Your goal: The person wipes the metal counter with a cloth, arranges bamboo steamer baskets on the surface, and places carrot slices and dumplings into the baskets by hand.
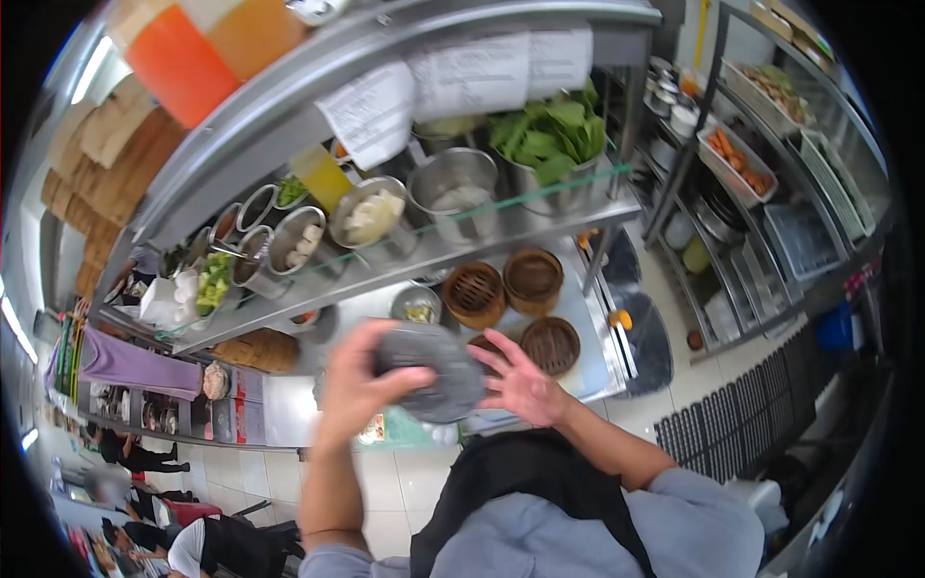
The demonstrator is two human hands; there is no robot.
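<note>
A dark grey, round, shallow object (pixel 441 374), which looks like a bowl or a lid, is held above the counter in front of me; motion blurs it. My left hand (pixel 371 379) is closed around its left edge, thumb on the near face. At its right edge, my right hand (pixel 525 382) has its fingers spread; I cannot tell whether the fingertips touch it. Beyond the hands, round bamboo steamers (pixel 550 346) stand on the counter, one partly hidden by my right hand. Close behind the dark object sits a small metal bowl (pixel 417 305) with pale green food.
A metal shelf with a glass edge (pixel 405 241) runs above the counter, holding metal tubs, one with leafy greens (pixel 549 135). Printed sheets (pixel 472 75) hang above. To the right is a rack (pixel 713 241) with food trays. Other people (pixel 226 544) are at lower left.
</note>
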